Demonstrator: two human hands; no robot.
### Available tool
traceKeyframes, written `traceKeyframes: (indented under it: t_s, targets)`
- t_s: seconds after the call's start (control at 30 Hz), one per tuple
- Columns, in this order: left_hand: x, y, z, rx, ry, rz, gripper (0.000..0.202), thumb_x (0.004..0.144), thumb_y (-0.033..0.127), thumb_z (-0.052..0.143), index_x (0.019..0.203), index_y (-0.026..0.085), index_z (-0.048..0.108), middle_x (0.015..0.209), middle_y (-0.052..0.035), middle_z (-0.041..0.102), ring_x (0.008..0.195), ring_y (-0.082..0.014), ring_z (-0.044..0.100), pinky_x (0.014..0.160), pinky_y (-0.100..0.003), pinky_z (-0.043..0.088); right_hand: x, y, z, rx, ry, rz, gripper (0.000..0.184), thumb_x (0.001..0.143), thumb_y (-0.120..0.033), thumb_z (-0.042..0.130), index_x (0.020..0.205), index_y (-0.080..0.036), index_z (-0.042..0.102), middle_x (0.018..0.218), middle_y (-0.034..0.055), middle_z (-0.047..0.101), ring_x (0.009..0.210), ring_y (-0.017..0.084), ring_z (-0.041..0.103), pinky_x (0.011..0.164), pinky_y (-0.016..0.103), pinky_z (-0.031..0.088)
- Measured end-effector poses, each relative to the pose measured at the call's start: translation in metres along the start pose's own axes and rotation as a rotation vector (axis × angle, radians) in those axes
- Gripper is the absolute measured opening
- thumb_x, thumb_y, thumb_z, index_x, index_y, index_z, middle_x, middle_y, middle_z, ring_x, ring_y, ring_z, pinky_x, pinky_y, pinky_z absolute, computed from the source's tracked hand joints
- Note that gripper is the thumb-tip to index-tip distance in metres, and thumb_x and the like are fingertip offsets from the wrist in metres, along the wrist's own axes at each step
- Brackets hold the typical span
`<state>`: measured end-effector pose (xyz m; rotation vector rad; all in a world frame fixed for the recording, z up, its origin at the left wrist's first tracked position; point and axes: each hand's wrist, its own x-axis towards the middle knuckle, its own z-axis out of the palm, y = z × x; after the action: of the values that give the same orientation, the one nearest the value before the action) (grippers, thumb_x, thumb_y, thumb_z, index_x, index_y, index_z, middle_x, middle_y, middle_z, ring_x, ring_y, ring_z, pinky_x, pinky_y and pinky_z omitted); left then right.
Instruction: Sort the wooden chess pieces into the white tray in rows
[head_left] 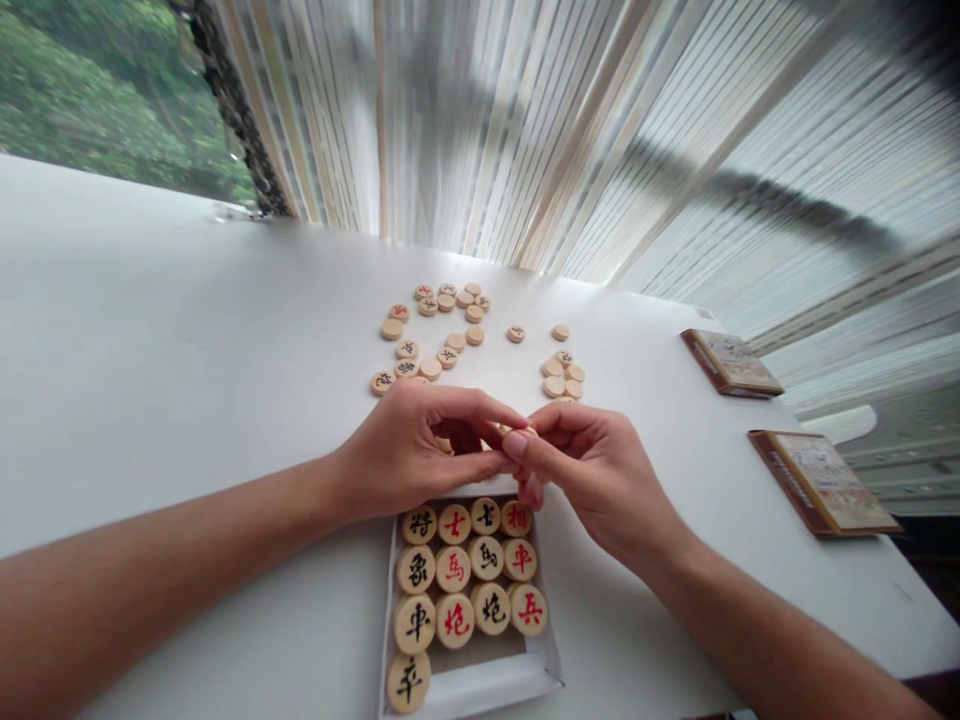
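My left hand and my right hand meet above the far end of a white box. Between their fingertips is a round wooden Chinese chess piece, mostly hidden by the fingers. Both hands are closed at the tips around it. Below them lies the open white box, holding rows of wooden Chinese chess pieces with red or black characters facing up. A single piece marked in black occupies the near left corner. Part of the box's far end is covered by my hands.
Loose Chinese chess pieces are scattered on the white table beyond my hands, some face down. A smaller cluster lies to the right. Two brown-edged boxes rest near the right edge. A string curtain hangs behind.
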<state>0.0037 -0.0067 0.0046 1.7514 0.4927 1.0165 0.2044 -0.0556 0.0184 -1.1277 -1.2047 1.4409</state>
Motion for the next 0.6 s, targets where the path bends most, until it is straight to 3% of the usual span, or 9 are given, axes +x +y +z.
traceKeyframes:
  t_s: [0.17, 0.37, 0.6]
  targets:
    - [0.0007, 0.0020, 0.0000, -0.022, 0.002, -0.032, 0.021, 0.086, 0.011, 0.082, 0.106, 0.009, 0.082, 0.083, -0.0078, 0.085, 0.068, -0.0151, 0.081, 0.061, -0.017, 0.065, -0.0002, -0.0003, 0.0011, -0.018, -0.029, -0.031, 0.025, 0.088, -0.038, 0.088, 0.084, -0.015, 0.081, 0.065, 0.0023, 0.075, 0.049, 0.009, 0.063, 0.049, 0.019, 0.054]
    - [0.0014, 0.0026, 0.0012, -0.025, 0.005, -0.047, 0.018, 0.087, 0.012, 0.081, 0.105, 0.010, 0.082, 0.083, -0.0077, 0.085, 0.067, -0.0156, 0.080, 0.060, -0.019, 0.065, 0.0008, 0.0002, 0.0012, -0.016, -0.009, 0.005, 0.028, 0.080, -0.040, 0.095, 0.086, -0.016, 0.082, 0.063, 0.0005, 0.071, 0.048, 0.008, 0.058, 0.045, 0.018, 0.048]
    - [0.0021, 0.0026, 0.0010, -0.058, 0.031, -0.043, 0.015, 0.084, 0.012, 0.086, 0.098, 0.009, 0.082, 0.080, -0.0082, 0.084, 0.067, -0.0154, 0.080, 0.059, -0.017, 0.064, -0.0009, -0.0012, -0.0010, -0.066, -0.095, -0.045, 0.026, 0.095, -0.041, 0.081, 0.099, -0.017, 0.087, 0.065, 0.0009, 0.067, 0.053, 0.010, 0.056, 0.051, 0.022, 0.047]
